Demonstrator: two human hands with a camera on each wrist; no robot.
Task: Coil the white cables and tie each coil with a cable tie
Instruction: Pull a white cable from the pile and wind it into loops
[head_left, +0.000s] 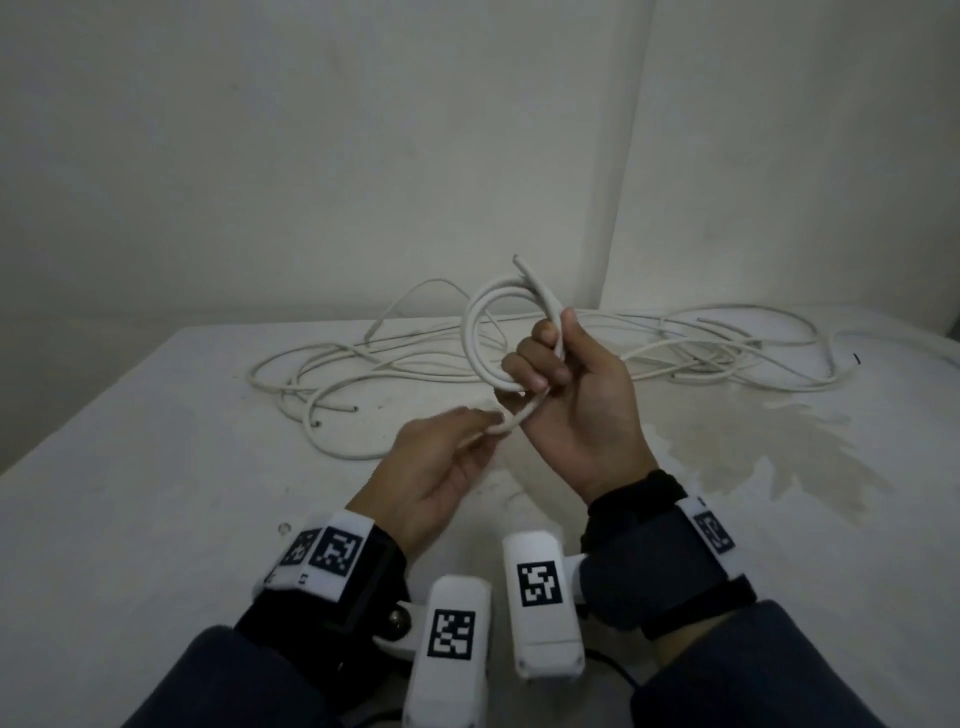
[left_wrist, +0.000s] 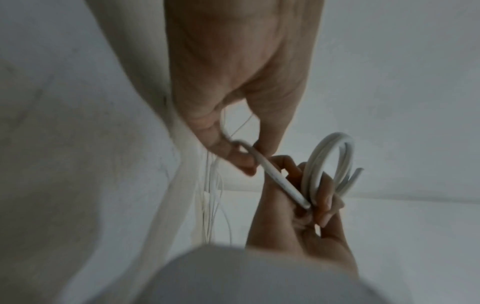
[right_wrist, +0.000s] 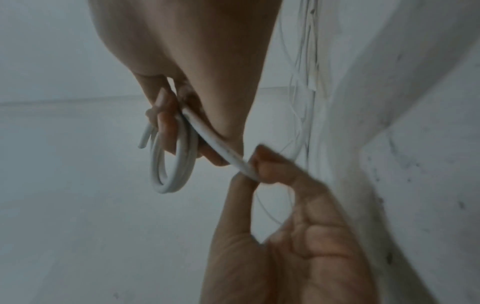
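Observation:
My right hand (head_left: 558, 364) grips a small coil of thick white cable (head_left: 483, 332), held upright above the table with one cut end (head_left: 519, 262) sticking up. The same coil (left_wrist: 327, 162) shows as a round loop in the left wrist view, and as a coil (right_wrist: 171, 164) in the right wrist view. A straight tail of the cable (head_left: 514, 418) runs down from the coil to my left hand (head_left: 467, 431), whose thumb and fingertips pinch it. That tail (right_wrist: 223, 148) is taut between both hands. No cable tie is visible.
A loose tangle of thinner white cables (head_left: 395, 374) sprawls over the back of the white table (head_left: 156, 467), with more cables (head_left: 727, 348) at the back right. White walls meet in a corner behind. A stain (head_left: 753, 452) marks the table on the right.

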